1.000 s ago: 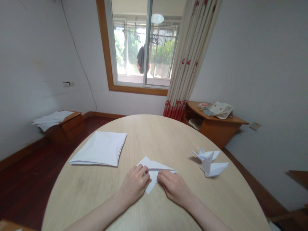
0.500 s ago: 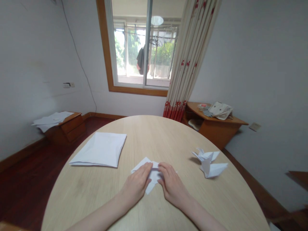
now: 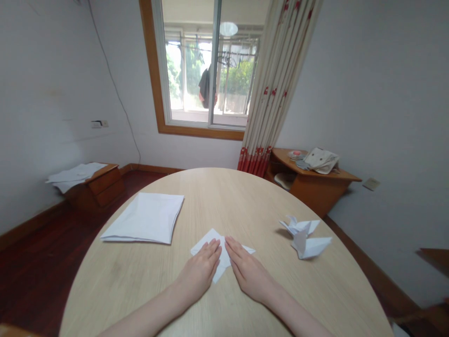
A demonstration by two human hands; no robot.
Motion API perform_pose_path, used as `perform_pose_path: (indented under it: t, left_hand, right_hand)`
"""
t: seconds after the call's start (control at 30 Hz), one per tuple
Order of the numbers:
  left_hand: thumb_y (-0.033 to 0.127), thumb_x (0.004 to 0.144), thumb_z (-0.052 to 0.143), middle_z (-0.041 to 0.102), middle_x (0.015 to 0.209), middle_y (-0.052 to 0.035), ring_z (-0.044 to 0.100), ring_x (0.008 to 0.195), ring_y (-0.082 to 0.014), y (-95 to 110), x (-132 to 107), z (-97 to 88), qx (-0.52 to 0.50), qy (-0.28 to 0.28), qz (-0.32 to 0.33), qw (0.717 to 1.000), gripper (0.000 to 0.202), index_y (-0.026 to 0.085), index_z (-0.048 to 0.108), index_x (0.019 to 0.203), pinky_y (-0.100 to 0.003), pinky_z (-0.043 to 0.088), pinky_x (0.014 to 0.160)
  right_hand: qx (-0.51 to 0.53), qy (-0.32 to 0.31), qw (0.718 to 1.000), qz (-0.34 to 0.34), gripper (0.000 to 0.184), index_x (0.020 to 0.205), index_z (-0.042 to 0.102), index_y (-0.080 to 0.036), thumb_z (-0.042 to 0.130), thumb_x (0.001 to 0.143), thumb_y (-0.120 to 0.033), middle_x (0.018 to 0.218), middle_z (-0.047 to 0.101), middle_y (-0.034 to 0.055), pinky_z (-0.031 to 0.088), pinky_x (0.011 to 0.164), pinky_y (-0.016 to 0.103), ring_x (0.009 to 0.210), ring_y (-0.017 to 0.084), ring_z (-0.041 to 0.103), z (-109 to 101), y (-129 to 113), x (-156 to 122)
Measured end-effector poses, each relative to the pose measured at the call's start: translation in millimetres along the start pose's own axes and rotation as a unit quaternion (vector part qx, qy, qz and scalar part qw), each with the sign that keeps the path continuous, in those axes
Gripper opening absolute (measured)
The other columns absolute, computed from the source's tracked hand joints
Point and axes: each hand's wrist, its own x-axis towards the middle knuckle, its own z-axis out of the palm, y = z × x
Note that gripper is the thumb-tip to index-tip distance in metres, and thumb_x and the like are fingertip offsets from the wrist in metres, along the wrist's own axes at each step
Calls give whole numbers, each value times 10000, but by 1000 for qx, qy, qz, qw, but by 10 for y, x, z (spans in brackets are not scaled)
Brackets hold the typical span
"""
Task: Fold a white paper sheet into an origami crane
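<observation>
A partly folded white paper (image 3: 209,239) lies on the round wooden table (image 3: 224,201) in front of me. My left hand (image 3: 200,272) lies flat on its left half, fingers stretched out and together. My right hand (image 3: 247,270) presses flat on its right half, fingers extended toward the paper's middle. Both hands cover most of the sheet; only its far corners and a near tip show.
A stack of white sheets (image 3: 145,217) lies at the table's left. Two folded paper figures (image 3: 306,236) sit at the right. A low wooden cabinet (image 3: 96,185) stands at the left wall, a corner shelf (image 3: 312,180) with a bag at the right.
Both hands went from curled fingertips pinching the paper's fold to lying flat on it, and slid forward over the sheet. The paper now looks flatter.
</observation>
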Motion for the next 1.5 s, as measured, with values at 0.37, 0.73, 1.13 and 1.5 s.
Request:
perform_pose_path:
  t: [0.37,0.73,1.13,1.5]
  left_hand:
    - [111,925,323,423,1430,-170,370,1345,-266,65,17,-12,52,-47,-15,997,463,78,384,1383,-535,354,1076]
    - [217,932,390,385,1446,-160,340,1362,-245,132,41,-143,15,-63,-72,995,481,101,394,1399,-499,311,1108]
    - [279,957,417,377,1451,-161,336,1363,-253,118,39,-216,14,-75,-47,996,480,85,393,1396,-486,326,1107]
    - [287,897,605,526,1362,-96,482,1273,-221,-39,58,-330,-51,-74,22,996,335,200,608,1220,-353,425,1055]
  right_hand:
    - [-45,-57,997,39,509,1472,275,-145,295,964,-178,1509,301,120,258,1129,546,1410,252,221,-43,-64,45]
    - [-46,-55,995,67,533,1466,274,-88,323,965,-262,1514,267,142,221,1135,563,1417,269,203,-19,-121,57]
    - [-35,-48,997,46,528,1473,267,-128,343,974,-284,1517,270,130,225,1140,545,1422,255,188,-42,-102,21]
    - [41,-69,997,14,496,1408,413,-192,488,949,-363,1472,365,96,307,1134,448,1365,240,344,-219,3,-3]
